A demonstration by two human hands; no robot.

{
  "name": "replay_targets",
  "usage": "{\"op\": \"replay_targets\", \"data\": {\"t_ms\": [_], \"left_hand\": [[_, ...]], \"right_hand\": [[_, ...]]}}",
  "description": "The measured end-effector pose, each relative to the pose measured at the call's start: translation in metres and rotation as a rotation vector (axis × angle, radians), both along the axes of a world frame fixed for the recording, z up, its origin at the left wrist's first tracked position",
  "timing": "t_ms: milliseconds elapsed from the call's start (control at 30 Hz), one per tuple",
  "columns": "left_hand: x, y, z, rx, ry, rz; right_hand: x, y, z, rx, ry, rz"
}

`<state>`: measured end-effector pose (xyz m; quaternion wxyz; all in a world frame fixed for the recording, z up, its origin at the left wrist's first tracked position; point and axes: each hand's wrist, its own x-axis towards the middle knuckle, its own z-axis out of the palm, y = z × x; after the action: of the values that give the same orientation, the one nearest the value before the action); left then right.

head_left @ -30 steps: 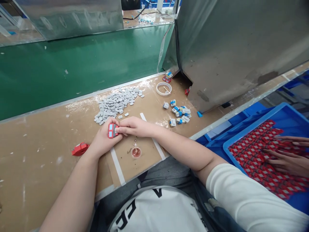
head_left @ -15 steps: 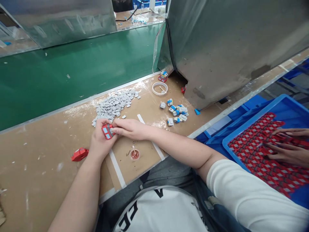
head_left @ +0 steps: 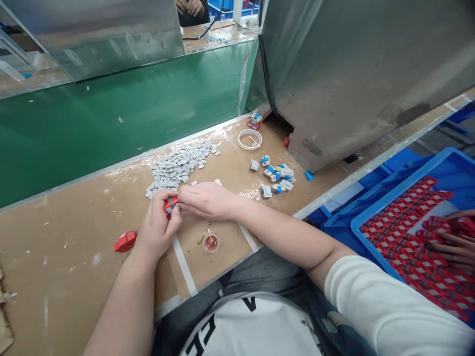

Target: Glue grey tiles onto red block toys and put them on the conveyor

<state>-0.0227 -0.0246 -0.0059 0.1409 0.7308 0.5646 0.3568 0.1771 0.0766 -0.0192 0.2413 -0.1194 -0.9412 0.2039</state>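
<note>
While the left hand is pinching a small red part above the bench, the right hand is pressing its fingertips closed against it; a slip could drop it into the grey pieces just beyond.

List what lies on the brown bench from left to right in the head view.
Red part → left hand → right hand → white ring → blue-white pieces → blue tray.
</note>
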Motion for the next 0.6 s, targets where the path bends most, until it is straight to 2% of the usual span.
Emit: {"op": "replay_targets", "data": {"t_ms": [300, 467, 600], "left_hand": [[-0.004, 0.0, -0.017, 0.144, 0.013, -0.068], [-0.001, 0.001, -0.017, 0.198, 0.063, -0.06], [0.004, -0.001, -0.013, 0.234, 0.08, -0.015]], "right_hand": [[0.006, 0.001, 0.003, 0.083, -0.045, 0.058], [0.004, -0.003, 0.004, 0.096, -0.05, 0.053], [0.003, -0.006, 0.006, 0.014, -0.053, 0.082]]}}
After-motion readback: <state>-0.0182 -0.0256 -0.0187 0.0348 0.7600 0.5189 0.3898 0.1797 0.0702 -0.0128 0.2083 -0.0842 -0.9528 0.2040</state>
